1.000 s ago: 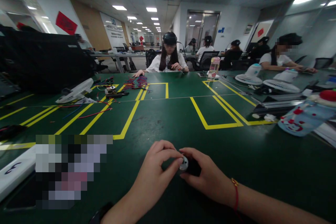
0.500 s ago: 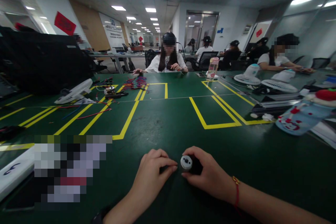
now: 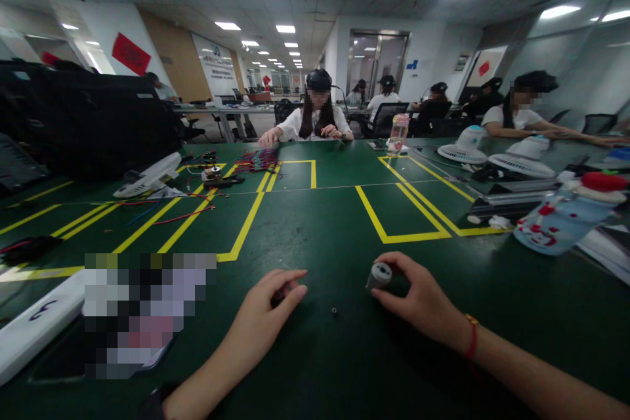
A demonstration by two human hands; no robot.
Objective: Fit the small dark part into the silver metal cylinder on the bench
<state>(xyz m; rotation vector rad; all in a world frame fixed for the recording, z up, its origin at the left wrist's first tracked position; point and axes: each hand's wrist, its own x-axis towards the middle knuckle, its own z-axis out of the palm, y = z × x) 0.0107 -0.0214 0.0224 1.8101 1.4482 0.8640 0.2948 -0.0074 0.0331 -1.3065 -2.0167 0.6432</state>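
Observation:
My right hand [image 3: 420, 305] is closed on a small grey cylindrical part [image 3: 378, 275], a motor by its look, held just above the green table [image 3: 315, 223]. My left hand [image 3: 263, 318] rests on the table to the left, its fingers curled around something small and dark that I cannot make out. Between the two hands a tiny dark piece [image 3: 334, 310] lies on the mat.
A white box [image 3: 34, 328] and a blurred flat item [image 3: 138, 315] lie at the near left. Loose wires [image 3: 182, 213] and a white fan [image 3: 147, 177] are farther left. A blue bottle [image 3: 566, 220] lies at the right. Several people sit at the far side.
My hands have drawn apart: the right one carried the grey part to the right, the left one pulled away left. A tiny dark piece now lies between them.

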